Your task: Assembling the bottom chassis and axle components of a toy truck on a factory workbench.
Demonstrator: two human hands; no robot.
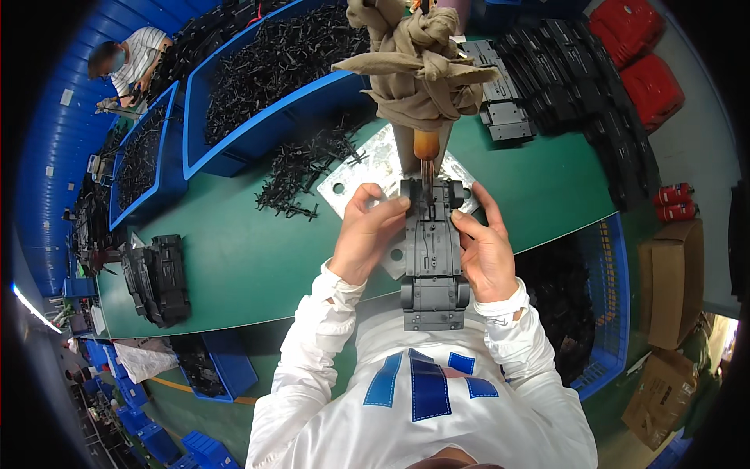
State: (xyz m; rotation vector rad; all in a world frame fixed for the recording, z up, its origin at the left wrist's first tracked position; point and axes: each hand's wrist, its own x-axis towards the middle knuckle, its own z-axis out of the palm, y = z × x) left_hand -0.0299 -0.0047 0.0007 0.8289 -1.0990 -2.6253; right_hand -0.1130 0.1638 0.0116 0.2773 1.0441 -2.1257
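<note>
The left hand (367,234) is closed around the left flank of a dark grey plastic toy-car chassis (432,254), thumb pressed near its upper left corner and the other fingers wrapped against its side. The right hand (486,248) grips the opposite flank, index finger stretched up along the chassis's upper right edge and the palm cupping its middle. The chassis lies lengthwise between both hands, underside up, its far end under the metal tip of a hanging screwdriver with an orange-brown handle (426,148), whose upper part is wrapped in a knotted beige cloth (418,62). The tip appears to touch the chassis near its top edge.

Under the chassis lies a flat silvery metal plate with round holes (351,184), resting on a green work table (250,250). Just left of the plate sits a loose heap of small black plastic parts (301,172). Beyond it stand blue plastic bins filled with more black parts (273,70). At the table's left end lies a stack of black car bodies (158,277). On the far right are rows of dark grey flat chassis pieces (562,70) and red plastic shells (644,62). Another person in a striped shirt (137,59) works at the far left.

The green table between the stack of bodies and the left hand is bare. The table's near edge runs close to the person's chest, and a blue crate (613,313) hangs beside its right corner.
</note>
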